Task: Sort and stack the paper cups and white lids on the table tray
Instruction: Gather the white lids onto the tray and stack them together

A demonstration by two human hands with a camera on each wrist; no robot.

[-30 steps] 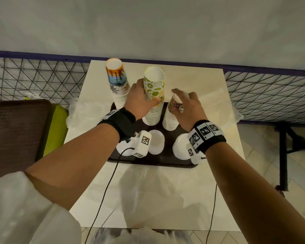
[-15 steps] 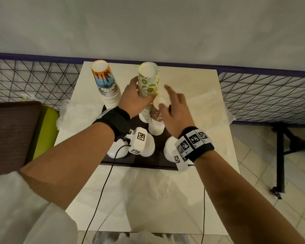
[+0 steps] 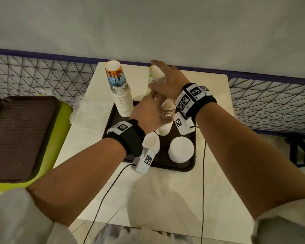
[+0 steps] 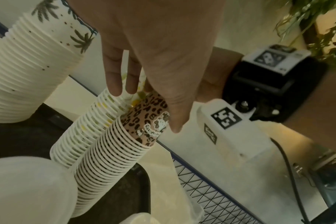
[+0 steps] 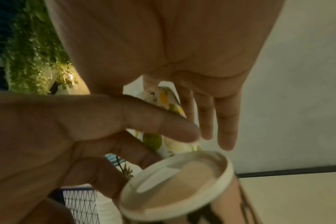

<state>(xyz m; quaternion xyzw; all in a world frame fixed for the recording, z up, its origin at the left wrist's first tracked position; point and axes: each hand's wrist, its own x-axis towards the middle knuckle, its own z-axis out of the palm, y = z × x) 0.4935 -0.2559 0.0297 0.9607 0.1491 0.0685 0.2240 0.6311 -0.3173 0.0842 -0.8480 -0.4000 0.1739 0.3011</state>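
Three stacks of upturned paper cups stand on the dark tray (image 3: 188,166): a palm-print stack (image 3: 120,88), a lime-print stack (image 3: 154,76) and a shorter leopard-print stack (image 3: 168,112). My right hand (image 3: 163,80) closes over the top of the lime-print stack (image 5: 163,103), fingers hanging past it. Lower on the same stack (image 4: 86,133), my left hand (image 3: 148,113) grips it, with the thumb lying against the leopard-print stack (image 4: 125,151). Two piles of white lids (image 3: 181,149) (image 3: 151,140) sit on the tray's near half.
The tray sits on a pale square table (image 3: 165,199) against a wire mesh fence (image 3: 33,76). A clear plastic bag (image 3: 88,110) lies left of the tray. Another brown tray (image 3: 19,138) rests on a green seat at far left. Black cables hang from both wrists.
My right hand left the leopard-print stack and rose onto the top of the lime-print stack. My left hand kept its hold on the lime-print stack.
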